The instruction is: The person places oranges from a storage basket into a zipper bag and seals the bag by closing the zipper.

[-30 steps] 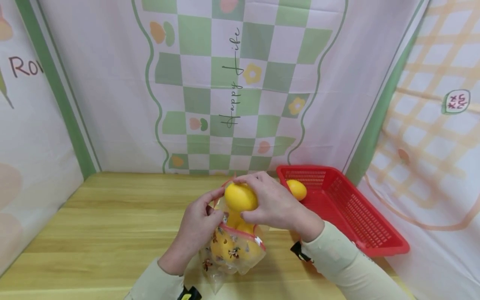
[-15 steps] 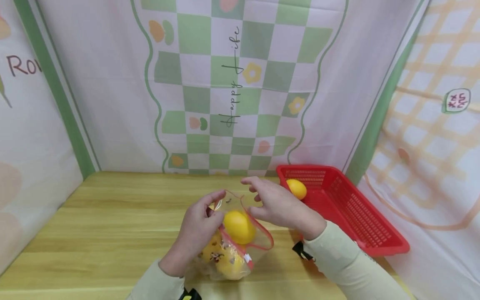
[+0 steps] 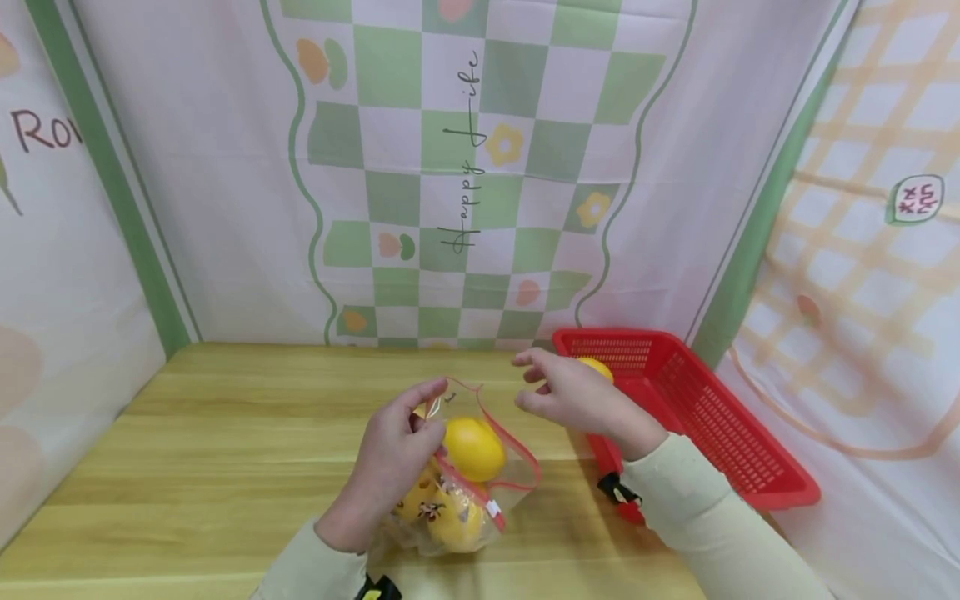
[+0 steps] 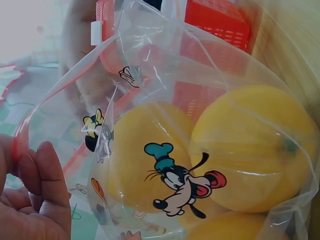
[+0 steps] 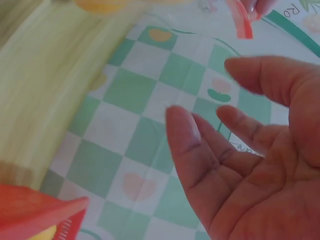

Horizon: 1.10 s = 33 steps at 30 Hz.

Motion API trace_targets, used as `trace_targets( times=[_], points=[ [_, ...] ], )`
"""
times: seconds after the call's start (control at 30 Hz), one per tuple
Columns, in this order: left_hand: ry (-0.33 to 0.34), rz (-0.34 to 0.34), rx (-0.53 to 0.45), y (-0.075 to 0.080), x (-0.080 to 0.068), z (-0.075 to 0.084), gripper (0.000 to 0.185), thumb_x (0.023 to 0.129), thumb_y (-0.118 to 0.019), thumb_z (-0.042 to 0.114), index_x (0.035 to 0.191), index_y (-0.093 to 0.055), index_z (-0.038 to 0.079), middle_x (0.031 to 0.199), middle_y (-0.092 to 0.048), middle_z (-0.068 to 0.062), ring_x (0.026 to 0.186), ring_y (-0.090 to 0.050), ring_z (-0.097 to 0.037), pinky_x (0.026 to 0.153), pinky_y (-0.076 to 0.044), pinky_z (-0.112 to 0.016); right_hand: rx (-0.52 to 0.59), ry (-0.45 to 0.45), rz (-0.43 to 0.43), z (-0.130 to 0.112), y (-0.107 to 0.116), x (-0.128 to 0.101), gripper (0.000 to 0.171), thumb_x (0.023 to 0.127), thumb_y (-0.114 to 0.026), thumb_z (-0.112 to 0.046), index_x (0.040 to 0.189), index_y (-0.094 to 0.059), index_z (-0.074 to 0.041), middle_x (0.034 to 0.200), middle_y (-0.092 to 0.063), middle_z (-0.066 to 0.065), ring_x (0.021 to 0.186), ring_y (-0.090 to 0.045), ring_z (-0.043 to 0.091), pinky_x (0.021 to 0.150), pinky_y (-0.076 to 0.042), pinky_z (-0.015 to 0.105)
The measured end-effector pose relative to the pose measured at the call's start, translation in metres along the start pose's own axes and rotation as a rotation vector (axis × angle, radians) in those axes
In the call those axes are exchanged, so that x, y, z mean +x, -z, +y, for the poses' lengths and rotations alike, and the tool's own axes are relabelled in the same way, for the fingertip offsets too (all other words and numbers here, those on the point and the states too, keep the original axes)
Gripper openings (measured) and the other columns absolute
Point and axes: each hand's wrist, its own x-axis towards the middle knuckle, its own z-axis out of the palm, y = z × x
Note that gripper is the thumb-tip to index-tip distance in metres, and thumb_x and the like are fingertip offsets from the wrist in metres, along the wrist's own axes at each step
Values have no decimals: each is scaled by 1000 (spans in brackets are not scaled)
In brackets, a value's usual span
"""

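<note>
Where the head view a second ago showed the right hand [image 3: 573,400] holding a lemon above the bag, that hand is now released and empty, drawn back toward the red basket [image 3: 720,450] at the bench's far right corner; the lemon [image 3: 474,448] sits inside the zip bag [image 3: 480,475] near the front edge, so another fruit looks bagged. The left wrist view shows the left hand [image 4: 30,200] pinching the bag's red rim. The right wrist view shows spread, empty fingers [image 5: 200,165].
</note>
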Motion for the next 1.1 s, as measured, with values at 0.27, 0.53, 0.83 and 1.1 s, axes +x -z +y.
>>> trace_targets(
  times=[0.27, 0.53, 0.83, 1.1],
  points=[
    [-1, 2, -7, 1, 0, 0, 54, 95, -57, 6, 148, -58, 16, 108, -66, -7, 65, -63, -23, 45, -37, -18, -66, 47, -186, -3, -12, -9, 36, 90, -78, -45, 110, -72, -16, 94, -74, -8, 85, -69, 9, 78, -59, 34],
    [24, 18, 25, 5, 0, 3, 54, 95, -58, 8, 148, -59, 16, 117, -68, -3, 62, -57, -21, 46, -37, -19, -190, 14, -315, -4, -21, -19, 27, 95, -72, -32, 70, -65, -24, 62, -63, -11, 56, -60, 10, 59, -51, 31],
    [10, 28, 22, 17, 0, 15, 54, 94, -55, 7, 145, -61, 24, 77, -53, -7, 55, -39, -14, 46, -32, -20, -242, 81, -80, -20, -11, -16, 24, 94, -60, -25, 70, -60, -25, 60, -54, -12, 55, -50, 9, 58, -45, 28],
    [-3, 31, -53, 28, 3, 29, 58, 94, -55, 4, 150, -57, 20, 148, -57, 7, 72, -63, -23, 50, -42, -19, -181, 104, 112, -38, -1, -12, 30, 96, -51, -23, 66, -48, -21, 57, -39, -7, 53, -39, 11, 54, -33, 28]
  ],
)
